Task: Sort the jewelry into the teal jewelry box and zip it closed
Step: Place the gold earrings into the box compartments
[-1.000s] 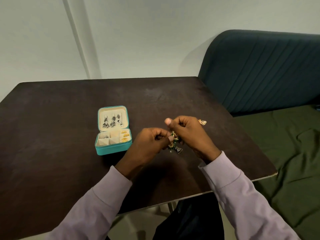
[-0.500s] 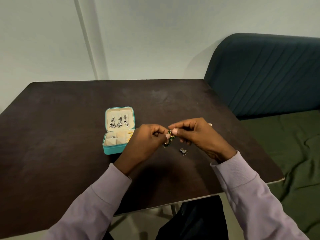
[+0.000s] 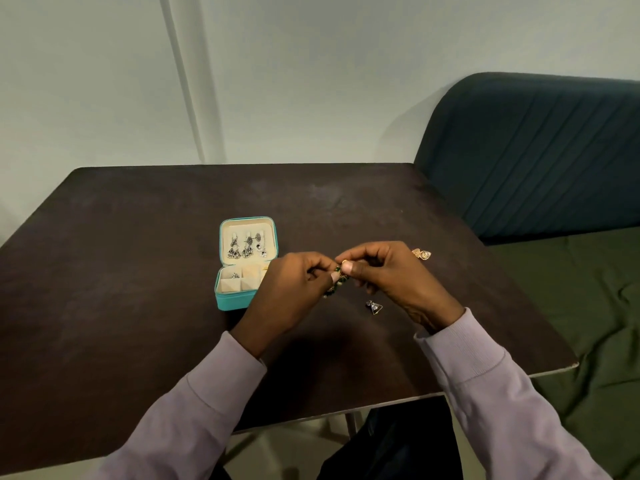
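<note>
The teal jewelry box (image 3: 231, 301) lies open on the dark table, its lid flat behind it with three silver earrings pinned inside. My left hand (image 3: 294, 289) and my right hand (image 3: 384, 275) meet just right of the box, above the table. Both pinch a small green and gold beaded piece (image 3: 337, 277) between fingertips; it dangles below them. A triangular pendant (image 3: 375, 307) lies on the table under my right hand. A gold earring (image 3: 421, 253) lies beyond my right hand.
The dark brown table (image 3: 138, 306) ends at a front edge near my sleeves and a right corner. A dark teal upholstered seat back (image 3: 536, 150) and a green cushion (image 3: 588, 306) stand to the right. A pale wall lies behind.
Both hands lifted the green and gold piece off the table and shifted slightly towards the box. The triangular pendant, earlier beneath the fingers, now lies uncovered on the table.
</note>
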Tool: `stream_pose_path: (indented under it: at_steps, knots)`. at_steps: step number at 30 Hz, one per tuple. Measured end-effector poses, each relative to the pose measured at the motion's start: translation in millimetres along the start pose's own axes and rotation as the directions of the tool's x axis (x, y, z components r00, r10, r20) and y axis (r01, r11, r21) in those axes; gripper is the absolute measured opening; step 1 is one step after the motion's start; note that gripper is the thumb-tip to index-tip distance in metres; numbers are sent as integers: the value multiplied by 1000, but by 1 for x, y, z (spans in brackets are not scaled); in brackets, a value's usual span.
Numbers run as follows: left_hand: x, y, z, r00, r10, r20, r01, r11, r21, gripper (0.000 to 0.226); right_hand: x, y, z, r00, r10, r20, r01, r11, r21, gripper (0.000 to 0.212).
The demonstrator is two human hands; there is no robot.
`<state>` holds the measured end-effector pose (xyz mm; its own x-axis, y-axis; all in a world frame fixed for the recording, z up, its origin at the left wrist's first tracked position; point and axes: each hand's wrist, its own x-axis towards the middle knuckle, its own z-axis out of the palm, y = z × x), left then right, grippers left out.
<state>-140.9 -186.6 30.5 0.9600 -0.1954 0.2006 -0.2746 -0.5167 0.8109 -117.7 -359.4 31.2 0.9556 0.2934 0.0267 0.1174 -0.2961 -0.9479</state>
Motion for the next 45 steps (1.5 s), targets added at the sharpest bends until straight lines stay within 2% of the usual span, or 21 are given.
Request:
stream_pose_path:
  at_steps: [4, 11, 18, 23, 27, 33, 45]
  knots:
    - [2, -1, -4, 1000, -3, 3, 3, 999, -38, 8, 1, -2, 5, 995, -78, -65, 78, 997, -4, 17]
    - [4, -9, -16, 996, -71, 62, 84, 961, -263, 17, 5, -7, 8, 989, -123, -83, 131, 986, 99, 23]
    - [5, -6, -49, 989, -123, 80, 144, 920, -366, 18, 9, -27, 4, 986, -165, 8, 163, 981, 103, 23]
    - [11, -18, -87, 984, -160, 76, 174, 950, -259, 18, 20, -41, 13, 984, -173, 43, 169, 981, 95, 22]
    - [18, -37, -106, 959, -253, 127, 270, 952, -145, 15, 36, -41, 35, 988, -100, 114, 81, 985, 153, 22]
    - [18, -54, -113, 919, -346, 189, 353, 936, -3, 15, 62, -32, 70, 980, -14, 201, -14, 991, 135, 22]
    - [10, -70, -107, 895, -390, 218, 341, 911, 230, 15, 69, -13, 99, 971, 36, 238, -29, 999, -33, 23]
